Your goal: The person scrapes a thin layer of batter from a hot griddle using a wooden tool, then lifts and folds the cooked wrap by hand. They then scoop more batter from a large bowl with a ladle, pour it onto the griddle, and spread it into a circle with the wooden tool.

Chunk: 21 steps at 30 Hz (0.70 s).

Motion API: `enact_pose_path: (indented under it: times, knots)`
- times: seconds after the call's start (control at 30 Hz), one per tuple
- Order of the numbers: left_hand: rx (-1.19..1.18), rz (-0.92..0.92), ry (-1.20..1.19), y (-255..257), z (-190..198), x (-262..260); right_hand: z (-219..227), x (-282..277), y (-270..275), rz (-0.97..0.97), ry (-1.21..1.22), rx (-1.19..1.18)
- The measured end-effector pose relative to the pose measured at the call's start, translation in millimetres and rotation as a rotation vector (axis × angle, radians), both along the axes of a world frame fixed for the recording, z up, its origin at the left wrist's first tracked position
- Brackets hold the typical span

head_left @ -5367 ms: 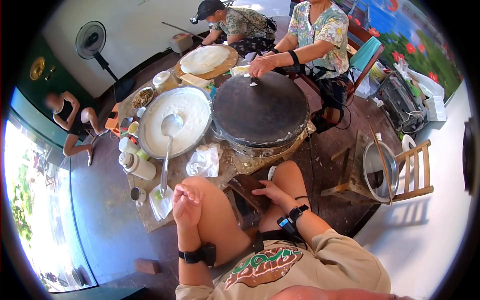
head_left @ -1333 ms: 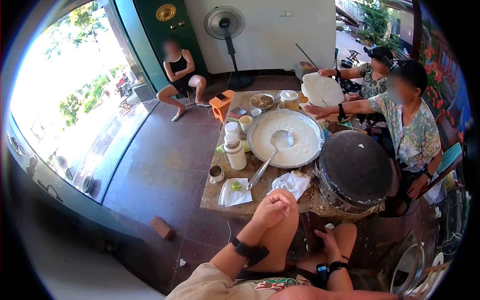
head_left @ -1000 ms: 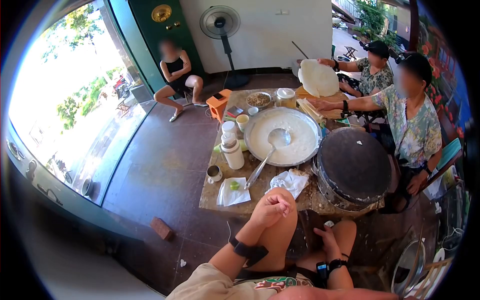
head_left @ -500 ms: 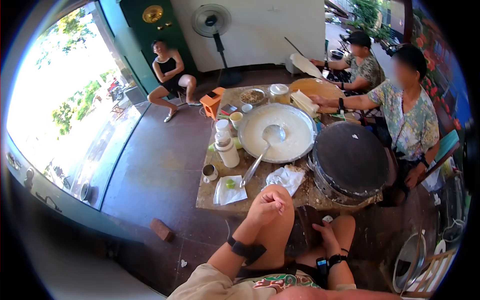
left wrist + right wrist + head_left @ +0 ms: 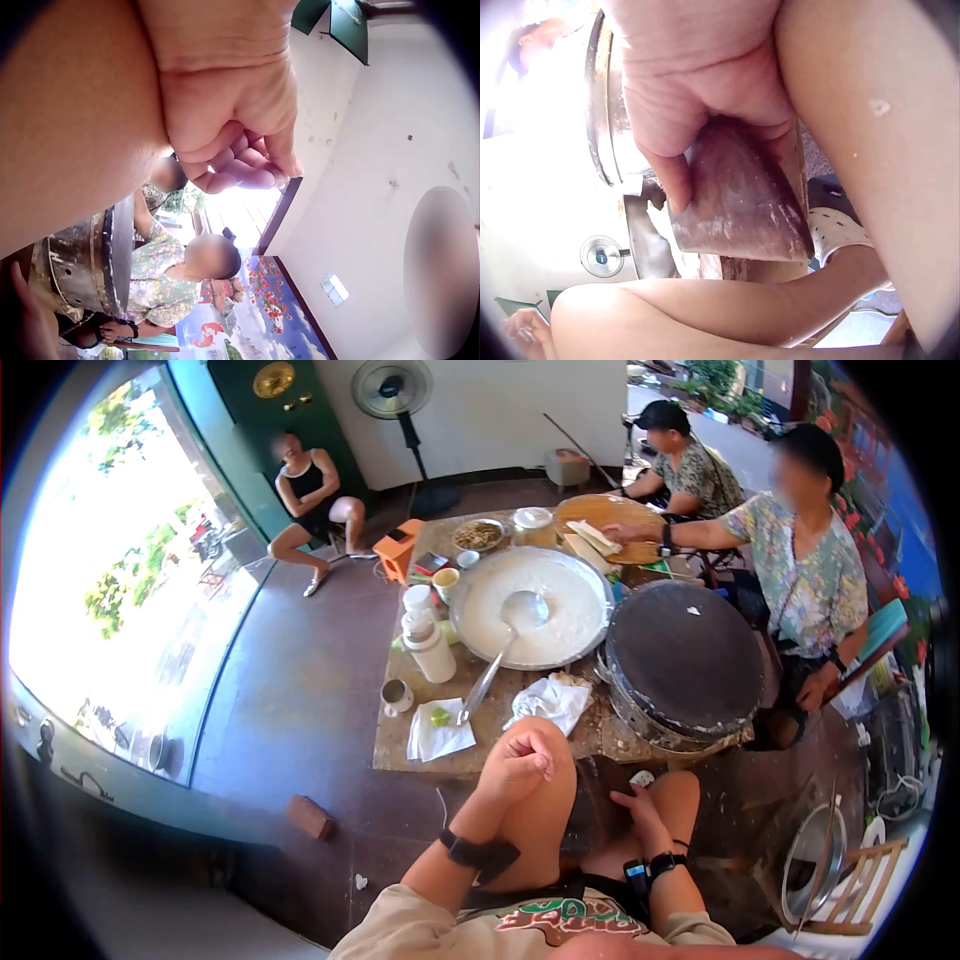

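In the head view my left hand [image 5: 522,758] rests on my raised knee, fingers loosely curled around nothing. The left wrist view shows the same hand [image 5: 232,97] beside my leg, with its fingers bent. My right hand [image 5: 645,810] lies between my legs at a dark flat board [image 5: 597,800]. Seen from the right wrist, that hand [image 5: 697,82] grips the curved dark board [image 5: 739,199], thumb on one side and fingers on the other. Beyond my knees stand a round black griddle [image 5: 685,655] and a wide basin of white batter [image 5: 500,585] with a ladle [image 5: 522,615] in it.
The table [image 5: 400,735] also bears a white bottle [image 5: 430,652], a metal mug [image 5: 397,696] and a crumpled cloth [image 5: 550,703]. A person in a floral shirt [image 5: 815,575] reaches to folded pale sheets [image 5: 594,540] by a round wooden board [image 5: 625,515]. A brick [image 5: 309,816] lies on the floor.
The head view has swung since the oldest frame. The large pale sheet, lately held up by the person at the back, is out of sight. My hands keep nearly the same pose.
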State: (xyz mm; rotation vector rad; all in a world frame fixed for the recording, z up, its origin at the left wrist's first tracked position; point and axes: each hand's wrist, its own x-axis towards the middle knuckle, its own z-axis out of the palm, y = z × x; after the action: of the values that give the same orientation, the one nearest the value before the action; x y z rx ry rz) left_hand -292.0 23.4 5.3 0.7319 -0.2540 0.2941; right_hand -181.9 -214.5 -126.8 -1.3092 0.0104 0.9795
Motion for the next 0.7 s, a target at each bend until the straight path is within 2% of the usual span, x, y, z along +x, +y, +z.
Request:
enact_pose_path:
  times: [0.1,0.3,0.5,0.7]
  knots:
    - [-0.018,-0.013,0.029,3,-2,-1,-15,4,0,0.012,0.005,0.024]
    - [-0.013,0.001,-0.043,0,0,3,-11,4,0,0.028,0.024,0.064]
    - [-0.027,0.002,0.027,-1,-4,0,-21,5,-2,0.022,0.021,0.081]
    - [-0.001,-0.014,-0.037,-4,-2,4,-20,5,-3,0.023,0.046,0.066]
